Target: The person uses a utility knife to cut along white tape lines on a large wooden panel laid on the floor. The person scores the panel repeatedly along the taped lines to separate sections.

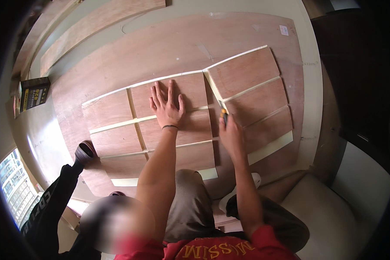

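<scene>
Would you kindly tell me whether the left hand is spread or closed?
Spread: the left hand lies on the panel with its fingers extended and gaps showing between them.

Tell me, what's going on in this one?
A person leans over reddish-brown wooden panels divided by pale yellow strips and lying on a larger brown wooden sheet. The left hand presses flat on them, fingers spread. The right hand grips what looks like a slim yellow-and-black cutter, its tip by the strip between the left and right panel groups.
</scene>
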Tool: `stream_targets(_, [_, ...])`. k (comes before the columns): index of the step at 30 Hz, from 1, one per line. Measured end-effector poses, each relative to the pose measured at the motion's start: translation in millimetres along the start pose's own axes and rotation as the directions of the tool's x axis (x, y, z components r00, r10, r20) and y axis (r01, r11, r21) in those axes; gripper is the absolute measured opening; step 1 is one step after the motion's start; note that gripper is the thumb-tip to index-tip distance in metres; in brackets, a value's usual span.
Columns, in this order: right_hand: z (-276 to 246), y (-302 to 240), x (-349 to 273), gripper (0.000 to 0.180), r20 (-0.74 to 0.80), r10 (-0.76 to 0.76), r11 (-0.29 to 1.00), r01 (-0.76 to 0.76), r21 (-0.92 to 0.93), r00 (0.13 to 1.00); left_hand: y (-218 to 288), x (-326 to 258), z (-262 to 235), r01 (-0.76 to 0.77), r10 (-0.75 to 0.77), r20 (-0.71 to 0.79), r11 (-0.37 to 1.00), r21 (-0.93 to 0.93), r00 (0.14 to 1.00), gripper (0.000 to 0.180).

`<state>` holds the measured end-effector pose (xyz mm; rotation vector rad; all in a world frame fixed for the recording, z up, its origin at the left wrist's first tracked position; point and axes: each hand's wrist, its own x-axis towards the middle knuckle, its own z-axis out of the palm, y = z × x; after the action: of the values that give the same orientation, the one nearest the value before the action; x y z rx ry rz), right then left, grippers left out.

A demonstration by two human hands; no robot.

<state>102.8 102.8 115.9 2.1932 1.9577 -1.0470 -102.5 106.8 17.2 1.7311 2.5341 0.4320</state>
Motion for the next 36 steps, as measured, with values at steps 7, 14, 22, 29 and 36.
stream_targets(7, [11.4, 71.6, -8.7, 0.04, -0.29, -0.105, 0.959, 0.021, -0.281, 0.951, 9.6, -0.6, 7.8, -0.04, 0.038, -0.052, 0.999, -0.036, 0.998, 0.059])
stream_targets(14, [8.8, 89.4, 23.0, 0.031, -0.309, -0.121, 0.917, -0.013, -0.4, 0.943, 2.4, -0.1, 13.8, -0.047, 0.043, -0.076, 0.997, -0.053, 0.996, 0.06])
stream_targets(22, [31.6, 55.8, -29.6, 0.04, -0.253, -0.177, 0.979, 0.143, -0.147, 0.951, -73.6, -33.7, -29.0, -0.03, -0.072, -0.291, 0.943, -0.332, 0.954, 0.049])
stream_targets(29, [101.1, 55.2, -57.6, 0.042, -0.302, -0.205, 0.978, 0.207, -0.025, 0.931, -324.1, -125.7, -73.0, 0.68, -0.595, -0.357, 0.708, 0.192, 0.72, 0.068])
stream_targets(36, [114.9, 40.8, -31.0, 0.048, -0.337, -0.049, 0.974, 0.12, 0.193, 0.94, -322.9, -147.6, -82.2, 0.661, -0.604, -0.346, 0.747, 0.067, 0.718, 0.054])
